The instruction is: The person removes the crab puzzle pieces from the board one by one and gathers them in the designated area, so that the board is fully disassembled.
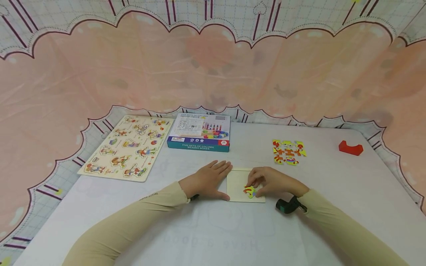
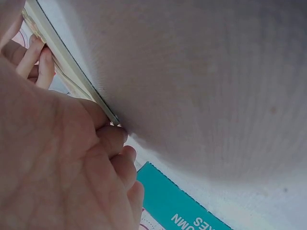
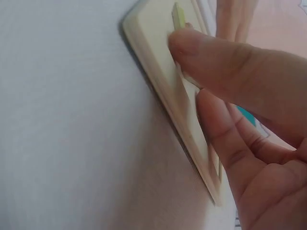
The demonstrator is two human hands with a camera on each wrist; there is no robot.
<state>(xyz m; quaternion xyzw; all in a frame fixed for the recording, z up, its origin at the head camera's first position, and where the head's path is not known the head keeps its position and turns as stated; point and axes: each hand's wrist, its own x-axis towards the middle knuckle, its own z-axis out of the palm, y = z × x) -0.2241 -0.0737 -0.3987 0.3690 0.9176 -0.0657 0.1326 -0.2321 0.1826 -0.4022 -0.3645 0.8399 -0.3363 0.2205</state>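
A small pale wooden puzzle tray (image 1: 235, 186) with a raised rim lies on the table in front of the person. The left hand (image 1: 207, 181) rests along its left edge, fingers and thumb spread straight; in the left wrist view the fingers touch the tray's edge. Over the tray's right half, the right hand (image 1: 275, 181) pinches a yellow jigsaw piece (image 1: 249, 191) with red and blue markings between thumb and fingers. The right wrist view shows the piece's yellow-green edge (image 3: 179, 17) by the thumb, close over the tray.
Several loose jigsaw pieces (image 1: 289, 152) lie grouped beyond the right hand. A red notched block (image 1: 351, 148) sits farther right. At the back stand a teal-sided bead-set box (image 1: 198, 145) and, left of it, a large picture puzzle board (image 1: 121, 151). A patterned curtain hangs behind.
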